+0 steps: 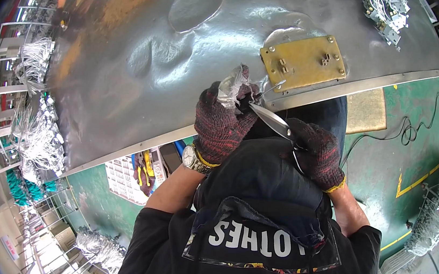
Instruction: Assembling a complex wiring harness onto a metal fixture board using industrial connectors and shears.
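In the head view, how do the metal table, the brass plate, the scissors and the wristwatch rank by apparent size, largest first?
1. Metal table, by far the largest.
2. Brass plate.
3. Scissors, held in the right hand.
4. Wristwatch on the left hand.
The scissors are partly hidden, so third and fourth are unsure.

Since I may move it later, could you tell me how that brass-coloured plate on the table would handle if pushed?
The brass-coloured plate looks flat and rigid, so it would probably slide on the smooth metal table rather than roll or tip. Being metal, it is likely heavy for its size.
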Tool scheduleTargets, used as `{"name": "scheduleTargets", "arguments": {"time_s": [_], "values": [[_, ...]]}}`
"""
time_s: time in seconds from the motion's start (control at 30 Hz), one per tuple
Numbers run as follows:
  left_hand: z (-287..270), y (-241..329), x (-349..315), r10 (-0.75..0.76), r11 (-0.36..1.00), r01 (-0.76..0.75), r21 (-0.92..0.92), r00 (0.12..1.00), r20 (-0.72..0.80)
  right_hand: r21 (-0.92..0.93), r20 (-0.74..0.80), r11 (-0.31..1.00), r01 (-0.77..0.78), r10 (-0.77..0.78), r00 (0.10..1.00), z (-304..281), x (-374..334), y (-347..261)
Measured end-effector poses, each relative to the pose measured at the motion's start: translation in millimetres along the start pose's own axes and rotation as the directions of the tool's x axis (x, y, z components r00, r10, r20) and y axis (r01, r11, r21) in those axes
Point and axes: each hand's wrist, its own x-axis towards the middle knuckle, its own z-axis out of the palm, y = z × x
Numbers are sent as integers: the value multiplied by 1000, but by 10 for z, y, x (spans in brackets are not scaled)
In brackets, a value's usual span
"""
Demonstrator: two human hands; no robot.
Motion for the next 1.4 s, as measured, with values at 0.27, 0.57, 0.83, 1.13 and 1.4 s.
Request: {"name": "scheduleTargets", "arguments": {"time_s": [0.27, 0.57, 0.83, 1.13, 1.4], "values": [[54, -111, 38, 0, 999, 1, 54, 1000, -17, 16, 148, 968, 251, -251, 957, -82, 120, -99], [72, 8, 10, 3, 999, -3, -33, 1000, 17, 664, -60, 742, -95, 180, 982, 99, 45, -42], [203, 80, -67, 3, 1000, -4, 19, 999, 43, 761, -246, 648, -5, 296, 923, 287, 490, -397], [212, 80, -43, 49, 984, -30, -173, 993, 103, 640, -258, 765, -72, 302, 918, 155, 513, -415], [223, 143, 66, 169, 961, -162, -222, 986, 10, 791, -326, 612, 1, 420, 847, 101, 239, -121]]}}
